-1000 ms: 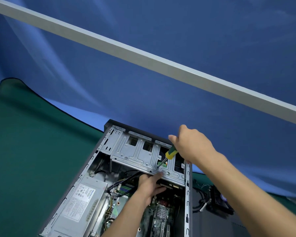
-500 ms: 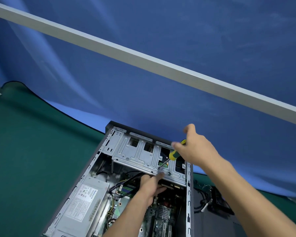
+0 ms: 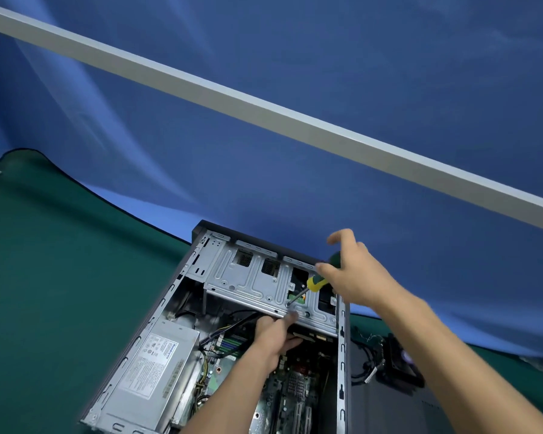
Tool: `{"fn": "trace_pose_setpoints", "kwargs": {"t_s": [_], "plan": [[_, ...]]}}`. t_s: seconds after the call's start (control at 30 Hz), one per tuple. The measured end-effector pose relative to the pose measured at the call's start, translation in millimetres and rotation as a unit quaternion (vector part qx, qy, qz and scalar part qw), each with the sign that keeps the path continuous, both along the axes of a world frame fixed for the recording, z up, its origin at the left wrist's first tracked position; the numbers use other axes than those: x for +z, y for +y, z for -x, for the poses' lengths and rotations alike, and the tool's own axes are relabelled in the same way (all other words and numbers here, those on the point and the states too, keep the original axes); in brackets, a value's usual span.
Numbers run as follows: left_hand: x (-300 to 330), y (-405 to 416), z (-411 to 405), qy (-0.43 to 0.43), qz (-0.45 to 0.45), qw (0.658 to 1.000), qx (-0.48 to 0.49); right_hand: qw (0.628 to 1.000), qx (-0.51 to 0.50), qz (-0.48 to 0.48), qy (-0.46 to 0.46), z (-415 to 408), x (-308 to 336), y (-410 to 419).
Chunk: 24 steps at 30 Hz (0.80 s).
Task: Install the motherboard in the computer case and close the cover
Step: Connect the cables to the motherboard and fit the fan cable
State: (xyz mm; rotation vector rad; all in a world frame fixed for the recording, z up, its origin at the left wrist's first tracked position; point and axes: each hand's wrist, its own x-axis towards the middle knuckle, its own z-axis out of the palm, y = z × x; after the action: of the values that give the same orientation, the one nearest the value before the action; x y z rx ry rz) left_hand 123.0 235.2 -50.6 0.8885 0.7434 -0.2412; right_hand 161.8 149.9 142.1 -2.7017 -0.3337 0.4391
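The right hand (image 3: 356, 274) loosely grips a screwdriver (image 3: 314, 285) tipped on the drive cage (image 3: 251, 285); the left hand (image 3: 275, 336) steadies the cage above the seated motherboard (image 3: 295, 389). A slipping tip could gouge the board

1 head-worn view looks forward and down, close over the open computer case (image 3: 264, 324).

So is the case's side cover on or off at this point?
Off. The computer case lies open on its side, with the power supply, motherboard and drive cage exposed. The left hand reaches inside.
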Motion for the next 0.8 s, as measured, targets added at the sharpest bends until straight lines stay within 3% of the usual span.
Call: {"fn": "trace_pose_setpoints", "kwargs": {"t_s": [0.13, 0.27, 0.37, 0.5, 0.67, 0.8], "plan": [[-0.4, -1.6, 0.1, 0.005, -0.006, 1.0, 0.014, 0.994, -0.022, 0.072, -0.073, 1.6, -3.1, 1.2], [0.2, -2.8, 0.9, 0.005, -0.008, 1.0, 0.015, 0.999, -0.023, 0.021, -0.007, 0.4, -1.5, -1.1], [-1.6, -2.2, 0.1, 0.009, -0.004, 1.0, 0.015, 0.994, -0.041, 0.076, -0.067, 0.1, -4.2, -4.6], [-1.4, -2.7, 0.8, 0.006, -0.006, 1.0, 0.015, 0.999, -0.01, 0.028, 0.028, -5.0, 2.8, -10.5], [-2.8, -3.5, 0.5, 0.005, -0.008, 1.0, 0.025, 0.99, -0.05, 0.076, -0.11, 2.3, -8.0, -3.8], [1.0, -6.0, 2.7, 0.004, -0.021, 0.999, 0.034, 0.999, -0.009, 0.033, 0.016, -7.6, 3.8, 0.9]]}}
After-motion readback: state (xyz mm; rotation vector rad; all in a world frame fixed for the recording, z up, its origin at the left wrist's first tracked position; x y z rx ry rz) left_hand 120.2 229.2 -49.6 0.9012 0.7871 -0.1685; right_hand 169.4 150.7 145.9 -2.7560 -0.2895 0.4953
